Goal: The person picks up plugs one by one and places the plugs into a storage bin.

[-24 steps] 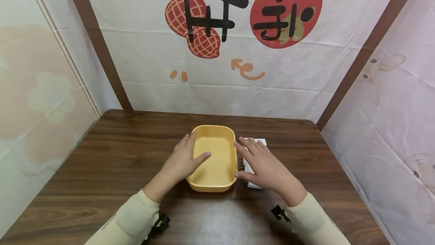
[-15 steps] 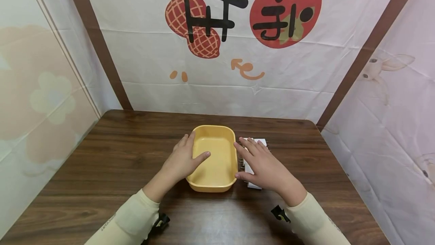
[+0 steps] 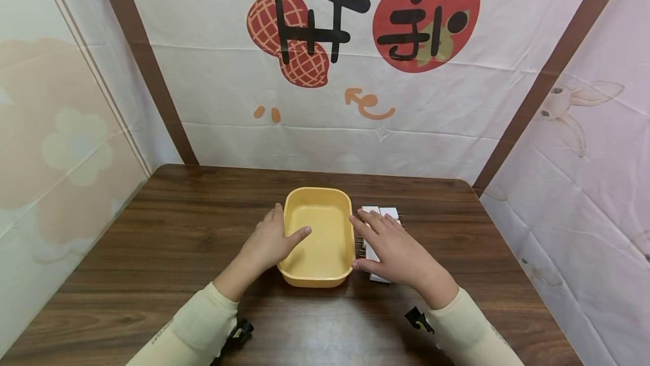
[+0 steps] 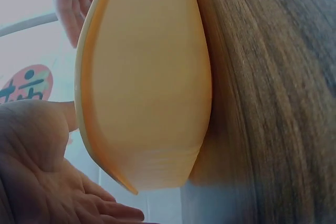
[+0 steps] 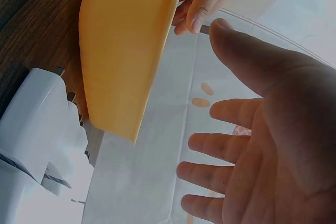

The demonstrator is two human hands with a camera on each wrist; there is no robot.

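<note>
A yellow rectangular tub [image 3: 321, 236] with rounded corners stands on the table, nothing inside it. My left hand [image 3: 265, 246] hovers at its left side, fingers extended outside the rim and thumb reaching over it. To the right, my right hand [image 3: 396, 248] is spread palm down above several white blocks [image 3: 389, 212], its thumb and index fingertips close to the tub's right rim. Thin metal prongs stick out of the blocks' sides, and the hand partly hides them. In the right wrist view the fingers are spread, with the white blocks [image 5: 37, 119] below and beside the tub [image 5: 123, 51].
The dark wood-grain table [image 3: 193, 242] extends around the tub. A printed white curtain [image 3: 218, 101] hangs behind it, with further cloth walls on the left and right. Black wrist straps [image 3: 419, 318] show below both cuffs.
My left hand has shifted slightly left, its fingers drawing away from the tub's left rim. The right hand, the tub and the white blocks have barely moved.
</note>
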